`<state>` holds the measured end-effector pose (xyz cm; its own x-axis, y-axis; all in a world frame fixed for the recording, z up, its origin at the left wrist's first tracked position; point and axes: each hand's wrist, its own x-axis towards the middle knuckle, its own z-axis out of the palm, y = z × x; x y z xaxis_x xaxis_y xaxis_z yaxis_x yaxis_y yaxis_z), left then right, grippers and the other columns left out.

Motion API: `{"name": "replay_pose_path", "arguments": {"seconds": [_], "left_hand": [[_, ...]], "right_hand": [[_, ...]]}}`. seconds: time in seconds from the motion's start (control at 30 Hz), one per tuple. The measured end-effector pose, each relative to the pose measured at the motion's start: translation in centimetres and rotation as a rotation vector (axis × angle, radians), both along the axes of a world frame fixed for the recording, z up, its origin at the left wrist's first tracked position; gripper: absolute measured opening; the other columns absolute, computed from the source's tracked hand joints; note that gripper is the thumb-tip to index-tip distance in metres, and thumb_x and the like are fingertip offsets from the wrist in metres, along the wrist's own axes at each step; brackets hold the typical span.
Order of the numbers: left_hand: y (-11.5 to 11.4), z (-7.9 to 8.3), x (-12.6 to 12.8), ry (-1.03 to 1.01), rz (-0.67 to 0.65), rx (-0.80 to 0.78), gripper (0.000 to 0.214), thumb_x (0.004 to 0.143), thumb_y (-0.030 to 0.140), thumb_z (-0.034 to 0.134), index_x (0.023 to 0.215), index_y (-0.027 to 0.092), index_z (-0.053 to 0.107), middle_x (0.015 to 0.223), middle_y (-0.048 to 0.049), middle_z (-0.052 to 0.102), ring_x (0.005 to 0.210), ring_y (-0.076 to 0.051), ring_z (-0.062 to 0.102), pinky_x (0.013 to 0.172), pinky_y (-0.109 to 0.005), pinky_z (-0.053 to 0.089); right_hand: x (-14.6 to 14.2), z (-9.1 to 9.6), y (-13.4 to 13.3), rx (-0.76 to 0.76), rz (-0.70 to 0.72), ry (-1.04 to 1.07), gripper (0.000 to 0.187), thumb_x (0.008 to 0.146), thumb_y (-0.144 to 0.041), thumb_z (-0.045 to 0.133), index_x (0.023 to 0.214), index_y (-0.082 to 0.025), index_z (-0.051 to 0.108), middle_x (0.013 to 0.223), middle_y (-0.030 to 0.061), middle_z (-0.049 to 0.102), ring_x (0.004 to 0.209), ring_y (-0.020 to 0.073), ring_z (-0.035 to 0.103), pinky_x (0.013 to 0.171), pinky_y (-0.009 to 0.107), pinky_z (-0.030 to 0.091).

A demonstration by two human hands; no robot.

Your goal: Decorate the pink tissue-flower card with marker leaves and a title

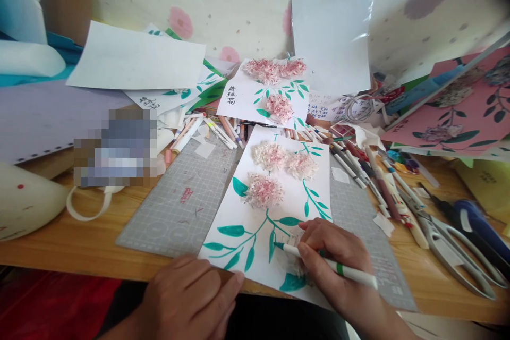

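The right hand (338, 260) hides part of a pale flower (294, 239) and the drawing sheet's (243, 212) near right corner. Pinched between its thumb and fingers, the marker (356, 275) slants left, nib at a green leaf (271, 247). At the desk's (87, 247) front edge, the left hand (191, 289) lies palm down, fingers bent; its grip cannot be told.

left hand (191, 293): back upward, fingers (213, 295) seemingly half-bent | right hand (338, 255): fingers closed in pinch
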<state>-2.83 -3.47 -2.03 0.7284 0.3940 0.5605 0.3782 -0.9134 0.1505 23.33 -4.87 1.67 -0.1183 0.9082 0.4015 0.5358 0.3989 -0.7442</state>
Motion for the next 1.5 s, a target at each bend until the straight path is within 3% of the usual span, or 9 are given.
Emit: {"name": "replay_pose_path", "arguments": {"seconds": [0.17, 0.5, 0.73, 0.97, 1.17, 1.37, 1.5], "left_hand": [[0.0, 0.0, 0.0, -0.008, 0.002, 0.001, 0.029, 0.084, 0.005, 0.062, 0.112, 0.007, 0.067, 0.064, -0.0004, 0.057, 0.059, -0.016, 0.051, 0.053, -0.032, 0.04], [0.0, 0.1, -0.1, 0.014, 0.005, 0.006, 0.029, 0.085, 0.006, 0.061, 0.113, 0.008, 0.067, 0.065, -0.0011, 0.059, 0.06, -0.017, 0.053, 0.054, -0.032, 0.041], [-0.1, -0.2, -0.2, 0.01, 0.01, -0.003, 0.029, 0.085, 0.006, 0.061, 0.114, 0.008, 0.067, 0.064, -0.001, 0.058, 0.06, -0.017, 0.052, 0.054, -0.032, 0.04], [0.0, 0.0, 0.0, 0.009, 0.016, 0.014, 0.028, 0.087, 0.006, 0.059, 0.113, 0.009, 0.067, 0.064, -0.0006, 0.058, 0.06, -0.016, 0.052, 0.055, -0.031, 0.041], [0.0, 0.1, 0.1, -0.009, 0.014, 0.019, 0.026, 0.086, 0.006, 0.059, 0.111, 0.009, 0.068, 0.063, -0.0004, 0.057, 0.058, -0.016, 0.052, 0.053, -0.03, 0.04], [0.0, 0.1, 0.1, -0.009, 0.018, 0.018, 0.026, 0.086, 0.006, 0.06, 0.111, 0.008, 0.068, 0.063, -0.0007, 0.057, 0.058, -0.017, 0.05, 0.053, -0.031, 0.04], [0.0, 0.0, 0.1, -0.007, 0.027, 0.015, 0.027, 0.086, 0.005, 0.06, 0.111, 0.009, 0.067, 0.064, -0.0007, 0.058, 0.059, -0.016, 0.05, 0.054, -0.031, 0.04]], "right_hand": [[-0.2, 0.4, -0.2, 0.012, 0.086, -0.007, 0.027, 0.088, -0.011, 0.054, 0.064, -0.021, 0.049, 0.055, -0.0035, 0.055, 0.054, 0.0115, 0.055, 0.077, 0.037, 0.057], [0.2, -0.1, 0.8, 0.055, -0.083, -0.04, 0.026, 0.087, -0.014, 0.055, 0.062, -0.021, 0.054, 0.054, -0.0022, 0.06, 0.051, 0.0128, 0.059, 0.07, 0.035, 0.06], [0.3, -0.2, 0.4, 0.02, 0.02, 0.029, 0.028, 0.088, -0.012, 0.054, 0.062, -0.021, 0.052, 0.054, -0.0027, 0.058, 0.052, 0.0129, 0.057, 0.072, 0.036, 0.059], [0.2, -0.2, 0.7, 0.088, -0.064, -0.042, 0.025, 0.087, -0.012, 0.055, 0.064, -0.021, 0.054, 0.056, -0.0022, 0.061, 0.051, 0.0128, 0.06, 0.07, 0.034, 0.059], [0.2, -0.4, 0.4, 0.05, 0.023, 0.001, 0.026, 0.088, -0.011, 0.055, 0.064, -0.022, 0.051, 0.055, -0.0042, 0.058, 0.053, 0.0116, 0.058, 0.077, 0.036, 0.058], [0.2, -0.5, 0.5, 0.089, -0.033, -0.044, 0.023, 0.088, -0.011, 0.056, 0.069, -0.022, 0.053, 0.059, -0.0034, 0.061, 0.056, 0.0112, 0.06, 0.077, 0.036, 0.058], [0.2, -0.3, 0.5, 0.074, 0.044, -0.01, 0.025, 0.088, -0.01, 0.054, 0.067, -0.022, 0.049, 0.056, -0.005, 0.058, 0.054, 0.0103, 0.058, 0.077, 0.036, 0.058]]}}
